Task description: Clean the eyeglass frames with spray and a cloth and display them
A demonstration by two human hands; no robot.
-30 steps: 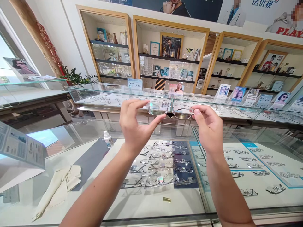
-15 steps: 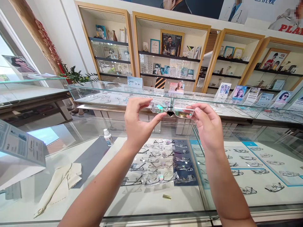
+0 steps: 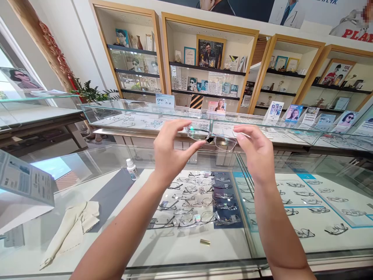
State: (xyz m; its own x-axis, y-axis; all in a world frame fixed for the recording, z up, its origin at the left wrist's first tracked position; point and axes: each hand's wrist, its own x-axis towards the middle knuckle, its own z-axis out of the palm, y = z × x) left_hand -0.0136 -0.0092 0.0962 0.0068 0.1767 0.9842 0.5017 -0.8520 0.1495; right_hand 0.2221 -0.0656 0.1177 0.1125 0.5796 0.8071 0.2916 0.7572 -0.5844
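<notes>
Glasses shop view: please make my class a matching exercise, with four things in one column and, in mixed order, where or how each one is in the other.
Things
1. Glasses
2. Bottle
3. Cloth
4. Plant

Places and states
A. White, standing upright at the far end of a grey strip
B. Green and leafy, next to a wooden trunk
C. Held up between the left hand and the right hand
D. Cream-coloured, lying rumpled at the lower left of the picture

Right pairs
1-C, 2-A, 3-D, 4-B

Striped card (image 3: 196,102) on far counter (image 3: 122,134); 4 wood-framed cabinets (image 3: 210,23) behind; leafy plant (image 3: 89,92) left.
</notes>
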